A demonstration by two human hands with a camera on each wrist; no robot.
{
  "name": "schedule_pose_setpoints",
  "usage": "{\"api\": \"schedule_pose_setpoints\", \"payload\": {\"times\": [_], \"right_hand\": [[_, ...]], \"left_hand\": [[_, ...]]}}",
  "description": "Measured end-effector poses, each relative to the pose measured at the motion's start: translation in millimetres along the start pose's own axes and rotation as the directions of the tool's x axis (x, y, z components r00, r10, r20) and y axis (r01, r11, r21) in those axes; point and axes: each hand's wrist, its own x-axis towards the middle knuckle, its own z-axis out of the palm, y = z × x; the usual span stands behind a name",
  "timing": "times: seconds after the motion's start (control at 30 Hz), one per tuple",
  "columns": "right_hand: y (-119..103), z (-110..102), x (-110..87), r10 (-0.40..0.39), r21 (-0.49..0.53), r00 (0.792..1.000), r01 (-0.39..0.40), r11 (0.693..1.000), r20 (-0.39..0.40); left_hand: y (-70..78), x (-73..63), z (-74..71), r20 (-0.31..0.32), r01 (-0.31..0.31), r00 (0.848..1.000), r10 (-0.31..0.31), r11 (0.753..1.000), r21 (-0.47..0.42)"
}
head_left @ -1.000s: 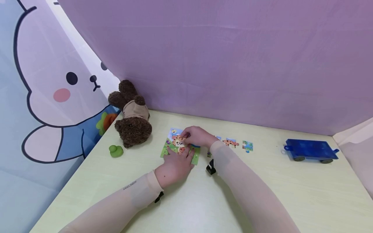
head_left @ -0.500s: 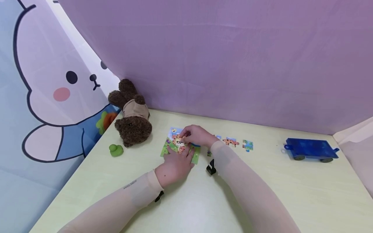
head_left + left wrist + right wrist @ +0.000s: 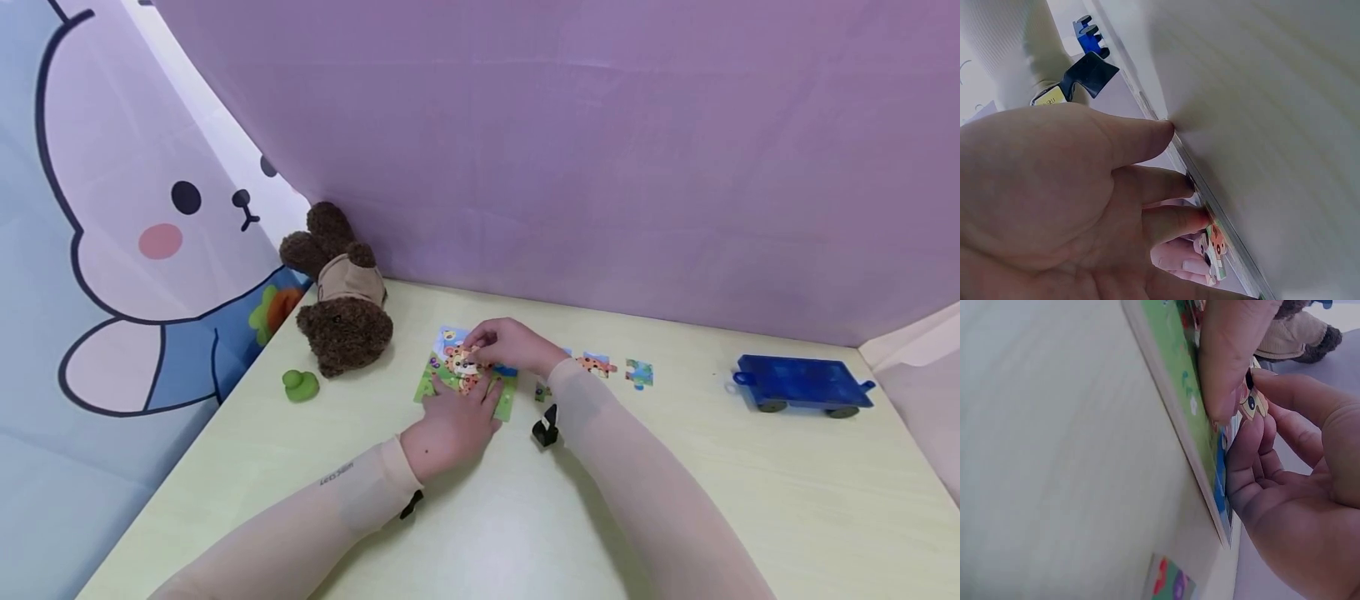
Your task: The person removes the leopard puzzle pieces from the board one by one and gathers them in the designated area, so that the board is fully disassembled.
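A thin square picture puzzle with a spotted cartoon animal lies flat on the table. My left hand rests on its near side, fingers spread over the picture. Above the puzzle, my right hand pinches a puzzle piece between thumb and fingers. In the right wrist view this piece shows an eye of the animal and is tilted up from the board. From the left wrist view the held piece appears beyond my left fingers. Part of the puzzle is hidden under both hands.
Several loose puzzle pieces lie right of the puzzle, among them a spotted one and a blue-green one. A blue toy wagon stands far right. At the left are a brown teddy bear and a green toy duck.
My right hand has shifted slightly upward, still pinching the piece, and a little more of the puzzle's right side shows. My left hand keeps its place on the puzzle.
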Motion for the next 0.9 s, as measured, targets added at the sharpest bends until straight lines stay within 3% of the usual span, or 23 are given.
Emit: {"api": "schedule_pose_setpoints", "payload": {"times": [0.57, 0.9], "right_hand": [[-0.1, 1.1, -3.7, 0.016, 0.012, 1.0, -0.016, 1.0, -0.006], [3.9, 2.4, -1.4, 0.023, 0.085, 0.999, -0.02, 0.996, -0.036]], "left_hand": [[1.3, 0.0, 0.4, 0.01, 0.013, 1.0, -0.013, 1.0, -0.001], [0.4, 0.5, 1.6, 0.005, 0.013, 1.0, -0.013, 0.999, -0.039]]}}
